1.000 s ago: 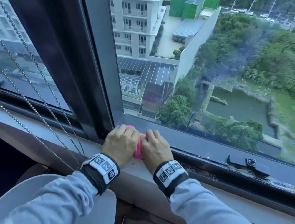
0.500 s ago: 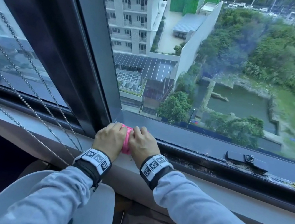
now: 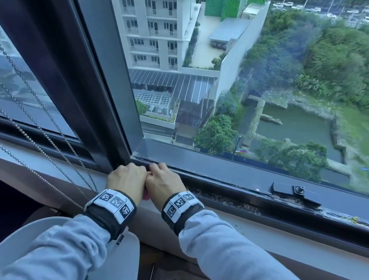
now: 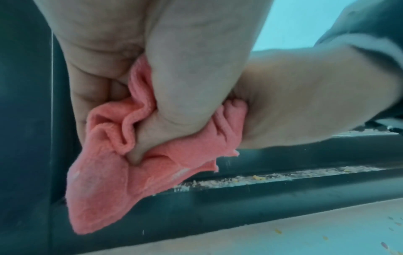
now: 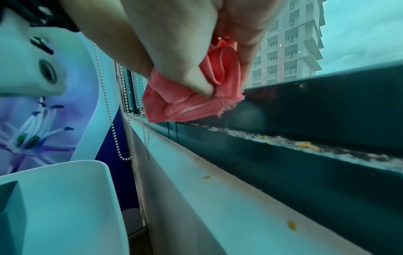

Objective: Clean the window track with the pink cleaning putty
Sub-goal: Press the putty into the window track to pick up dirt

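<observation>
Both hands bunched up on the pink cleaning putty (image 4: 113, 174) at the left end of the window track (image 3: 253, 204), right by the corner w/ the frame upright (image 3: 84, 89). Left hand (image 3: 126, 180) and right hand (image 3: 162, 185) each have thumb + fingers curled tight around it, nothing else held. Tbh it looks folded like cloth in the wrist views.

Imo the step is prepping/pressing it in. Next: push it down into the groove and drag right thru the crumbs (image 5: 305, 145).

Head view barely shows the pink stuff, hands cover it. Can't tell if it touches the track yet.
</observation>
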